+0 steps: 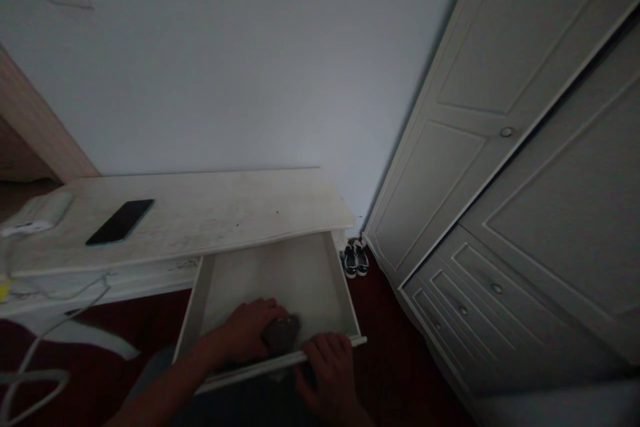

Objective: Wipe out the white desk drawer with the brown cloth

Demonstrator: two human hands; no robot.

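A white drawer (270,273) is pulled out from the white cabinet (210,207). My left hand (253,327) reaches inside it, with the fingers closed round a dark grey, rounded object (281,333). Dim light and blur keep me from telling what kind of object this is; it sits low in the drawer, near the front panel. On the right, my right hand (327,363) grips the drawer's front edge, its fingers curled over the top and the thumb below.
A black phone (120,221) and a white device (37,213) lie on the cabinet top. A white cable (35,353) hangs at the left. Dark sneakers (355,257) stand on the red floor (385,347) beside the cabinet. A white wardrobe (450,167) with knobs fills the right.
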